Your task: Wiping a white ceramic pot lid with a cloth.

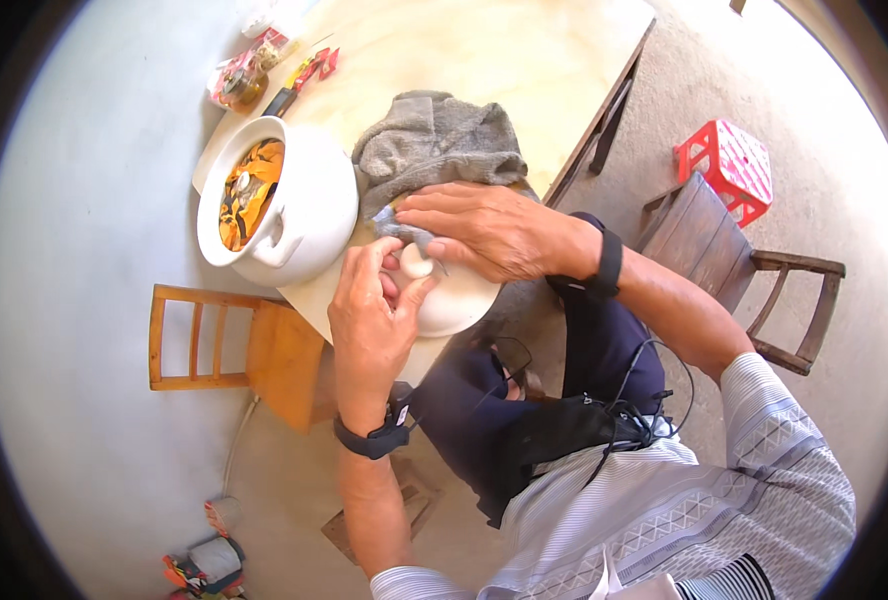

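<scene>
My left hand (372,305) is closed, its fingertips pinching a small round white piece (416,262) that looks like peeled food. From the right, my right hand (499,232) reaches across to it, fingers bent over a bluish-grey object (400,226) whose kind I cannot make out. One thin end of that object points toward the white piece. Both hands are over a white dish (461,308), largely covered by them. To the left stands a white pot (319,195) holding orange and dark peel-like scraps (250,195).
A crumpled grey towel (439,140) lies beyond my hands on the pale table (534,60). A glass jar (244,88) and small packets stand at the back left. A light wooden chair (289,360), a dark wooden chair (704,245) and a red stool (729,165) surround the table.
</scene>
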A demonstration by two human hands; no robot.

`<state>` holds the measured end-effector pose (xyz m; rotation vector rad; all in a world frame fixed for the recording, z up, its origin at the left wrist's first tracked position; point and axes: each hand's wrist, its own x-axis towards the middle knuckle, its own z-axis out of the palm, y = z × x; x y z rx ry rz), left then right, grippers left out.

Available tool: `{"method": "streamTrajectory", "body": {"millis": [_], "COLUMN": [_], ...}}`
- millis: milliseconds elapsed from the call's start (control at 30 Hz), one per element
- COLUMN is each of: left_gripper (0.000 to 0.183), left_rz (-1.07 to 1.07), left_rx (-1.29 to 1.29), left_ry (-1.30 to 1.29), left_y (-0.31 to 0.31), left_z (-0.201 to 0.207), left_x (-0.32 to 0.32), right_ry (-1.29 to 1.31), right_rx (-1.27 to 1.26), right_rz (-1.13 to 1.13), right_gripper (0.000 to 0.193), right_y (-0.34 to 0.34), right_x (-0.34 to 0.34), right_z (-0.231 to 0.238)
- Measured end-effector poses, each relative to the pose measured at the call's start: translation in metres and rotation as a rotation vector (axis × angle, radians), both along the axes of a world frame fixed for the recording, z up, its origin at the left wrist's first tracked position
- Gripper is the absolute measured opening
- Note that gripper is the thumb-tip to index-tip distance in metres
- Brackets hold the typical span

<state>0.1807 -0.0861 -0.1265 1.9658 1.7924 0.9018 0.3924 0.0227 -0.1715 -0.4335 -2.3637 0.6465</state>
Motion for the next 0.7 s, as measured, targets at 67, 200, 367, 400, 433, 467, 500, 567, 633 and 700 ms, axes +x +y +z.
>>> {"method": "streamTrajectory", "body": {"millis": [67, 200, 367, 400, 433, 467, 500, 567, 633, 700], "left_gripper": [0.044, 0.043, 0.041, 0.041, 0.042, 0.043, 0.043, 0.043, 0.042, 0.041], "left_rz": [-0.004, -0.003, -0.020, -0.021, -0.022, -0.028, -0.024, -0.012, -0.025, -0.019], "left_rx": [0.025, 0.015, 0.008, 0.005, 0.003, 0.005, 0.008, 0.018, 0.044, 0.060], "left_ry": [-0.008, 0.001, 0.010, 0.004, -0.002, -0.010, -0.012, -0.022, -0.009, -0.009], "left_y": [0.001, -0.001, -0.002, -0.002, -0.001, 0.001, 0.001, -0.001, 0.000, -0.001], "left_z": [-0.003, -0.003, -0.003, -0.002, -0.002, -0.002, -0.001, -0.004, -0.003, -0.006], "left_x": [0.001, -0.002, -0.001, -0.001, -0.001, 0.000, -0.001, -0.002, -0.003, -0.001], "right_ry": [-0.007, -0.082, -0.130, -0.101, -0.071, -0.027, -0.051, -0.102, 0.013, 0.011], "right_rx": [0.019, 0.110, 0.141, 0.138, 0.134, 0.169, 0.121, 0.031, 0.153, 0.117], "right_rz": [-0.030, -0.093, -0.150, -0.160, -0.169, -0.175, -0.151, -0.098, -0.132, -0.157], "right_gripper": [0.058, 0.070, 0.076, 0.074, 0.073, 0.069, 0.069, 0.071, 0.064, 0.066], "right_y": [-0.012, -0.050, -0.070, -0.061, -0.050, -0.036, -0.026, -0.012, -0.019, -0.035], "right_x": [0.015, 0.040, 0.040, 0.034, 0.027, 0.020, 0.016, 0.009, 0.011, 0.020], "right_z": [-0.004, -0.011, -0.008, -0.008, -0.008, -0.009, -0.007, -0.002, -0.004, -0.006]}}
